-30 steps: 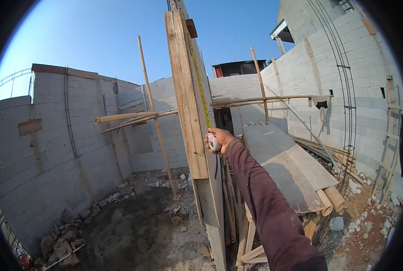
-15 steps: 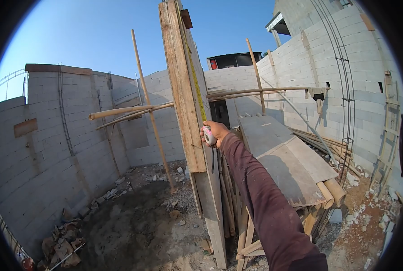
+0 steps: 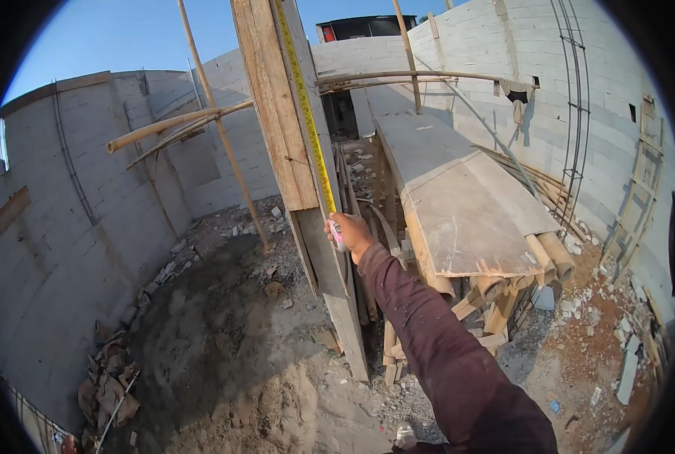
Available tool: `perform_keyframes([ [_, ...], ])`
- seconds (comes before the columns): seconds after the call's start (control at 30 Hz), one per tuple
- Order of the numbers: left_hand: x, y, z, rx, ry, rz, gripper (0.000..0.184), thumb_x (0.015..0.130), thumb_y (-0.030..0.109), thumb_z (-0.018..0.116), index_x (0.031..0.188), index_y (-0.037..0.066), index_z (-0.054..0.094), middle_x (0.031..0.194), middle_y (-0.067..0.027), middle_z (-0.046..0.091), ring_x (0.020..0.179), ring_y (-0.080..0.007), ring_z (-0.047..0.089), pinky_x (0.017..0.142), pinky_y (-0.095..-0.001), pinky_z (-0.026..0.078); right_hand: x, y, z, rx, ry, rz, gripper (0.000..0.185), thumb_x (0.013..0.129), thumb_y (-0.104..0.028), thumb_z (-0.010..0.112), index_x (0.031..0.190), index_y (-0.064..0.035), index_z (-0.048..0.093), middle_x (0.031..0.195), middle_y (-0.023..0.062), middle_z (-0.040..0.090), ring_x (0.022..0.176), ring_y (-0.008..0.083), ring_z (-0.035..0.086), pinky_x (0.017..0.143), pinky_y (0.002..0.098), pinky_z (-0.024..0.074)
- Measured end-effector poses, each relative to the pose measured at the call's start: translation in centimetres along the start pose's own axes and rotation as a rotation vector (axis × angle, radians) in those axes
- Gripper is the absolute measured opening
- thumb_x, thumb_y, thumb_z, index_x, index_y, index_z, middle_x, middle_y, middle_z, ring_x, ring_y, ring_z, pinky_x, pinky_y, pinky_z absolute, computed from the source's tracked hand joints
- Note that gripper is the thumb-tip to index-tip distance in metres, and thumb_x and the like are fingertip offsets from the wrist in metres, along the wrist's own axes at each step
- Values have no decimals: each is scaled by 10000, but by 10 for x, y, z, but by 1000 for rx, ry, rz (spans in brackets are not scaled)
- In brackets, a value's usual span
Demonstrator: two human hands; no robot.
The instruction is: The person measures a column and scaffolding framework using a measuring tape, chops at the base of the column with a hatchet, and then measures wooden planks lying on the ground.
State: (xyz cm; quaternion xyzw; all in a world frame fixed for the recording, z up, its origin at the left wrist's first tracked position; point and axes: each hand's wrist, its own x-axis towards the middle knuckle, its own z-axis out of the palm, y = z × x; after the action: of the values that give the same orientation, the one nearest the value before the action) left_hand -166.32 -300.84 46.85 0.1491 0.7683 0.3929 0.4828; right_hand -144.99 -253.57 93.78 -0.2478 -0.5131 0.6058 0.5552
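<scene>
Rounded pink-and-white tape measure (image 3: 337,237) clasped in right hand (image 3: 354,235); flat yellow blade (image 3: 307,113) running up from hand beside brown timber plank (image 3: 284,151), apparently taut for straightness. Left hand out of view; cannot tell grip.

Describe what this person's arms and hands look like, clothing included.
The right sleeve is long, plain dark maroon, creased and lightly flecked, reaching the wrist. The right hand is ungloved, with no ring or watch that I can make out. The left hand is out of view.
</scene>
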Motion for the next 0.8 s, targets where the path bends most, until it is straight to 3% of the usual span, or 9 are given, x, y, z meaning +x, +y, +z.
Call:
perform_keyframes([
  [0.07,4,-15,-4,9,-22,36,287,894,262,624,1015,2,622,872,-62,667,764,-149,657,606,-280,502,-39,70,-22,57,130,59,250,913,-275,606,951,-32,653,780,31,645,638,96,588,568,242,464],
  [0.13,3,9,0,89,-73,203,284,892,260,626,1011,2,623,868,-59,667,759,-147,658,602,-279,502,-78,129,-42,86,234,133,249,919,-272,606,937,-31,664,779,22,645,654,85,586,574,233,458],
  [0.23,-31,144,37,265,-160,550,342,904,256,603,1095,-27,614,939,-95,674,819,-179,663,716,-309,518,-144,194,-72,-4,228,191,254,921,-288,612,873,-47,678,754,-2,632,648,61,559,569,224,431],
  [0.3,-47,221,70,355,-184,750,383,916,300,616,1060,-55,609,934,-146,676,861,-187,650,754,-316,516,-187,233,-94,-89,258,157,262,922,-292,611,836,-53,678,736,-18,620,631,49,534,558,221,408],
  [0.4,-43,285,126,358,-303,930,380,915,264,635,1139,-35,568,993,-149,663,879,-193,656,782,-318,518,-243,265,-114,-187,295,181,282,926,-295,601,804,-50,667,697,-37,577,607,41,461,547,231,366],
  [0.57,-33,299,202,432,-381,1041,339,880,244,664,1102,-7,610,938,-156,664,812,-241,661,728,-334,521,-299,267,-122,-253,274,280,274,932,-271,586,827,-28,654,668,-34,546,600,53,433,536,250,362],
  [0.67,-15,286,216,704,-370,1006,306,901,227,636,1054,-39,633,934,-156,659,819,-195,657,723,-312,514,-310,287,-131,-348,203,282,228,923,-224,579,845,-19,640,659,-8,538,599,76,448,540,267,372],
  [0.7,-21,282,222,537,-322,994,253,887,217,647,946,-28,672,813,-130,665,733,-177,648,677,-308,504,-310,290,-131,-315,194,283,227,920,-221,580,840,-16,638,654,-2,536,601,80,453,540,272,374],
  [0.8,-15,283,230,464,-313,956,246,864,242,672,854,-4,673,721,-160,643,616,-252,621,592,-359,478,-309,288,-132,-297,183,309,243,910,-224,593,811,-4,620,629,23,534,580,90,471,515,294,376],
])
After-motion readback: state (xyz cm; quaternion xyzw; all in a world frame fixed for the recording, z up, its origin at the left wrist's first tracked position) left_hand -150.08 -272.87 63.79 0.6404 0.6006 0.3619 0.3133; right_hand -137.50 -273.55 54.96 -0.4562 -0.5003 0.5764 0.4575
